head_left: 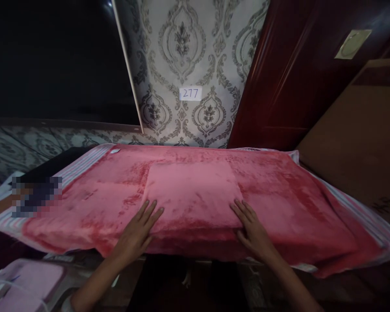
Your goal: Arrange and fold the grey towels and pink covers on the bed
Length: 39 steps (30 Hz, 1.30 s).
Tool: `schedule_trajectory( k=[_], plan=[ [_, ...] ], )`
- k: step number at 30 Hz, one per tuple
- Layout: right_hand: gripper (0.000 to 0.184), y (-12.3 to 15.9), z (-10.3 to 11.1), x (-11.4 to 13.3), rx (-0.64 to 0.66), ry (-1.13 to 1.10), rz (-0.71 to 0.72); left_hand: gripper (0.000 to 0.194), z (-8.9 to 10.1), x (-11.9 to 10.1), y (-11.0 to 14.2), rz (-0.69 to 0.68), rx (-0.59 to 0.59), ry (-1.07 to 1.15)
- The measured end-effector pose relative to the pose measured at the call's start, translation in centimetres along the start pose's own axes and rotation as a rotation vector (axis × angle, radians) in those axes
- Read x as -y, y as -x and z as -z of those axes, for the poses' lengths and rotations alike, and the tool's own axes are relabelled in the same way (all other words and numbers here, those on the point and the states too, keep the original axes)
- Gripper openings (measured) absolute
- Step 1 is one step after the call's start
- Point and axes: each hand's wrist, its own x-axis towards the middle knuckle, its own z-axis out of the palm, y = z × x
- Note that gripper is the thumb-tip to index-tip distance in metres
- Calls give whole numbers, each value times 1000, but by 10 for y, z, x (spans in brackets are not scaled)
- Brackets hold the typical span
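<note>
A pink plush blanket [100, 203] with striped borders is spread over a table-like surface. In its middle lies a smooth, paler pink rectangle [191, 190]; I cannot tell if it is a separate folded cloth or part of the blanket. My left hand [136, 232] rests at the near left corner of this rectangle, fingers stretched out over the plush. At the near right corner, my right hand [253, 227] lies in the same way, with its fingers extended. Neither hand grips anything. The blanket's front edge hangs down between my arms.
A large dark screen [52, 60] stands at the back left, before patterned wallpaper [182, 43] bearing a paper marked 277 [190, 93]. A dark red door [279, 73] and a cardboard box [360, 138] flank the right. A pinkish case [35, 281] sits at the lower left.
</note>
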Motion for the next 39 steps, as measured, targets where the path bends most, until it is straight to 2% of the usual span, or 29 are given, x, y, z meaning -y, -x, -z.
schedule_trajectory(
  k=[3, 6, 10, 14, 16, 19, 22, 26, 29, 31, 33, 35, 37, 39],
  plan=[
    [91, 1, 4, -9, -3, -16, 27, 80, 0, 9, 4, -25, -22, -22],
    [91, 2, 4, -12, -37, -10, 21, 78, -4, 17, 9, -29, -78, -82],
    [82, 4, 1, -12, -78, -9, -36, 64, -6, 22, 8, 9, -96, -103],
    [68, -3, 9, -14, -104, -2, -49, 49, 12, 22, -8, 25, -91, -74],
    [62, -13, 20, -15, -135, -4, -54, 45, 32, 21, -22, 27, -96, -51],
    [50, -35, 49, -14, -245, -38, -47, 39, 74, 20, -47, 70, -139, 13],
    [41, -63, 90, -7, -382, -78, -32, 39, 125, 19, -75, 156, -225, 109],
    [39, -102, 153, 11, -509, -135, -75, 44, 185, 21, -113, 276, -312, 287],
    [34, -130, 191, 20, -513, -268, -133, 45, 216, 30, -139, 361, -346, 386],
    [32, -149, 204, 17, -485, -419, -192, 45, 227, 41, -155, 409, -364, 431],
    [32, -168, 205, 6, -437, -584, -284, 43, 228, 55, -171, 451, -372, 491],
    [33, -188, 192, -10, -368, -739, -380, 41, 217, 71, -189, 486, -347, 580],
    [31, -206, 166, -26, -278, -873, -468, 39, 193, 85, -205, 517, -281, 681],
    [25, -217, 132, -39, -171, -947, -582, 38, 158, 98, -218, 580, -174, 703]
  ],
)
